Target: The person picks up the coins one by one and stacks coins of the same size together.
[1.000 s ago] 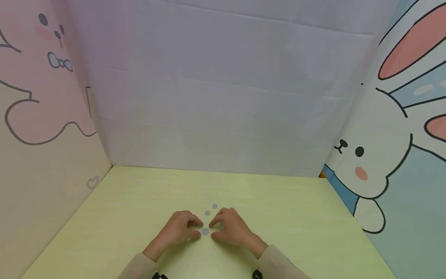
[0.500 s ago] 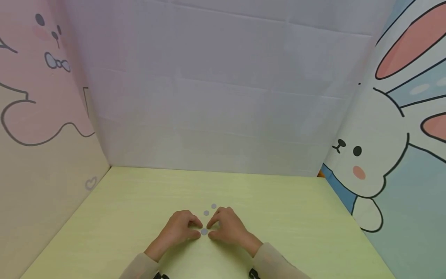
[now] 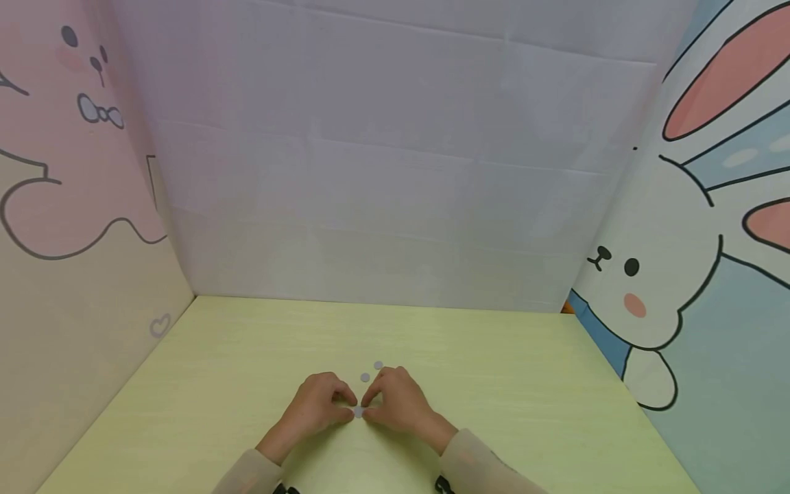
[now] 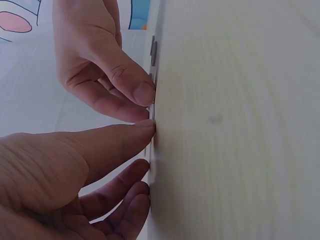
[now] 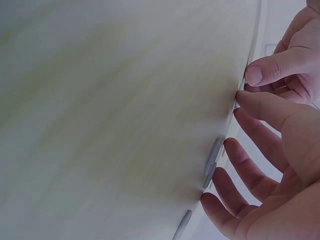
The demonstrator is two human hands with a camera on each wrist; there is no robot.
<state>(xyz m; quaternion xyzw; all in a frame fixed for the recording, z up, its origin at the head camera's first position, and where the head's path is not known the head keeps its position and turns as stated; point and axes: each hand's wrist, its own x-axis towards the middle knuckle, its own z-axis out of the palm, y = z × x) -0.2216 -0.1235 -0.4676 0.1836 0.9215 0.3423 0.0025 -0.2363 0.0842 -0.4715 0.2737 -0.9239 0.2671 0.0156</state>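
A small grey coin-like disc (image 3: 358,412) lies flat on the pale yellow table, between the two hands. My left hand (image 3: 322,401) rests with its fingertips on the tabletop, thumb tip right at the disc's left edge. From the other side, my right hand (image 3: 401,403) has its thumb tip at the disc's right edge and its index finger just beyond. The left wrist view shows the two thumbs close together with the disc edge-on in the narrow gap. In the right wrist view, more grey discs (image 5: 214,154) lie beside the right hand's lower fingers.
Past the hands, two more grey discs lie on the table, a nearer disc (image 3: 365,377) and a farther disc (image 3: 378,365). A white cloth backdrop (image 3: 382,206) stands behind the table (image 3: 278,336), with cartoon-printed panels (image 3: 654,302) on both sides.
My right hand has moved left, up to the disc, and its fingertips now nearly meet the left hand's. The left hand has stayed almost still.
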